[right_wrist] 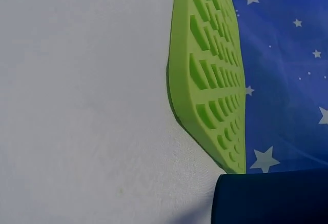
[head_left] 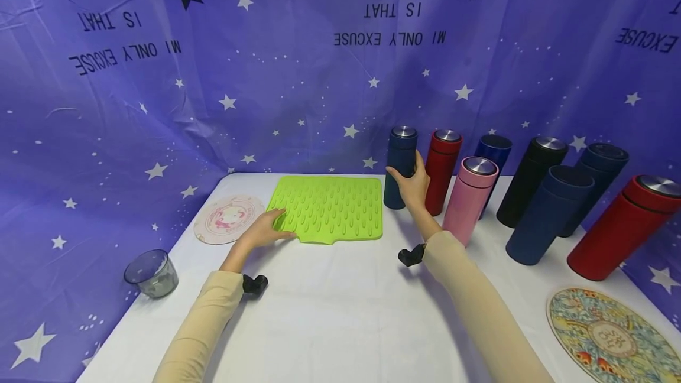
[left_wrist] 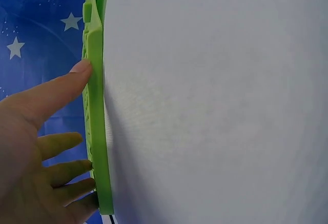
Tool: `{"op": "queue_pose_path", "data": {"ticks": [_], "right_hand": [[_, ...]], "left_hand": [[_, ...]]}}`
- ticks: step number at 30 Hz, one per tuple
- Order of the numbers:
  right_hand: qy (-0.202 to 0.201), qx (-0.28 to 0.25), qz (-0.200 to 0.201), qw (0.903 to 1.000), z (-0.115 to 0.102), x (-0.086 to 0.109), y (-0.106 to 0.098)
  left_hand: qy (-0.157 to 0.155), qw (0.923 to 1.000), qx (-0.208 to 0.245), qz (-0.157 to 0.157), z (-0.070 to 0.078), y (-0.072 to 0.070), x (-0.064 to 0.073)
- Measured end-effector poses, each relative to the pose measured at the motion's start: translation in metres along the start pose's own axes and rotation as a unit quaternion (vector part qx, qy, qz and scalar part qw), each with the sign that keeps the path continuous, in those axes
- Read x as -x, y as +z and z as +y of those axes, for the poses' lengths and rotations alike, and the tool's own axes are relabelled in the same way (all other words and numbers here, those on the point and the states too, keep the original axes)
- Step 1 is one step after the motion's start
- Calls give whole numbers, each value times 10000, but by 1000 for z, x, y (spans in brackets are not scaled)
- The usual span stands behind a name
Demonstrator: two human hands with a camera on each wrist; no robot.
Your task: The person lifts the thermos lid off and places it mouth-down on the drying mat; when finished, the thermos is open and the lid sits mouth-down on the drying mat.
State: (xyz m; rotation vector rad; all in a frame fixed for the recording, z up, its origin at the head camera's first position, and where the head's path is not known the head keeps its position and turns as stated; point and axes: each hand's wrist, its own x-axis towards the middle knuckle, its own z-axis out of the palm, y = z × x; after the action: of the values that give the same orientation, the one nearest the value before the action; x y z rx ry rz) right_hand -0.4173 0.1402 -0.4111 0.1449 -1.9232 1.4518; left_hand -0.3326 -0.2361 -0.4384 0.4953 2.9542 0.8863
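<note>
A navy thermos bottle [head_left: 401,149] with a steel-topped lid stands upright at the back, right of the green mat. My right hand [head_left: 414,190] holds it at mid-height, thumb across the front and fingers along its right side. Only the bottle's dark body [right_wrist: 277,198] shows in the right wrist view; the hand is out of that frame. The bright green ribbed mat [head_left: 327,208] lies flat. At its lower left corner rests my left hand [head_left: 263,229], fingers spread. The left wrist view shows the thumb [left_wrist: 77,75] against the mat's edge [left_wrist: 97,106].
Right of the held bottle stand several others: a slim red one [head_left: 443,173], a pink one [head_left: 470,197], a black one [head_left: 532,182] and a large red one [head_left: 619,229]. A patterned round mat [head_left: 612,333], a pink round mat [head_left: 229,219] and a grey glass [head_left: 154,276] are also here.
</note>
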Motion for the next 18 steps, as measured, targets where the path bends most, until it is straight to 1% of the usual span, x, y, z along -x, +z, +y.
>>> {"op": "queue_pose_path", "data": {"ticks": [7,12,15,18], "right_hand": [[20,31,66,10000,-1,4,-1],[-112,-17,126,9999,-13,9,-4],[-241,-141,147,9995,-24,13,-8],[-395,-393,25,9984,-38,19,-12]], "left_hand": [[15,10000,3,-22,4,-1,2],[89,10000,-28,19,8,-1,2],[251,9995,-11,200,18,-4,2],[497,9978,64,437,33,-8,3]]}}
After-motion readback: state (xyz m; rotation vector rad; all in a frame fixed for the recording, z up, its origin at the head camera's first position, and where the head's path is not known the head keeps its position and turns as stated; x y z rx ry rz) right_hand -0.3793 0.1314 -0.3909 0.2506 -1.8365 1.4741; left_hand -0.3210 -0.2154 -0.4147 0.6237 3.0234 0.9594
